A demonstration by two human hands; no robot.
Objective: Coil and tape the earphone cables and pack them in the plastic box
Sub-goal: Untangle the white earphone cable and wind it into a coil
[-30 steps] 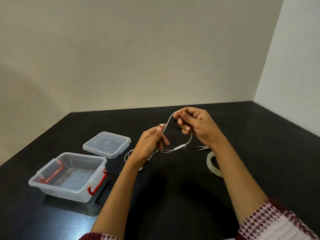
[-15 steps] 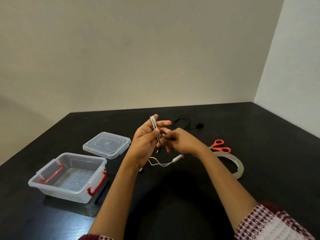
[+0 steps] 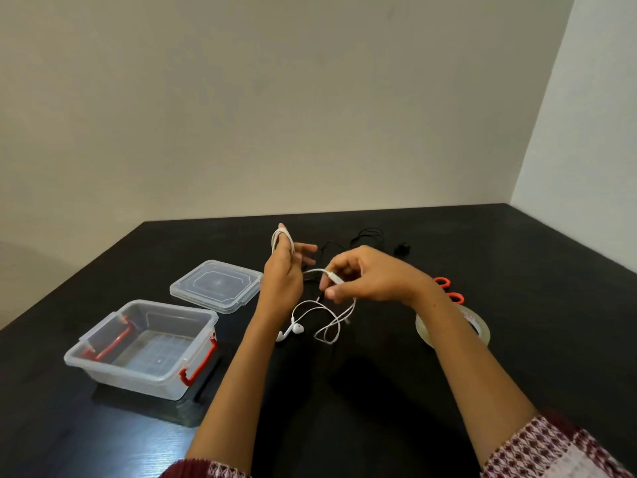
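right grip [image 3: 372,282] is pinching the inline remote of the white earphone cable [image 3: 333,278], raised above the desk [image 3: 379,391]. left grip [image 3: 282,276] is holding the wound part of that cable, looped round a raised finger; the thumb appears to be pinning it, view poor. slack is hanging down to the earbuds [image 3: 294,328] lying on the desk. black earphone [image 3: 370,236] is lying behind. scissors [image 3: 448,291] and tape roll [image 3: 422,327] are lying right, partly hidden. plastic box [image 3: 103,343] is standing open at left, lid [image 3: 217,284] just beside.
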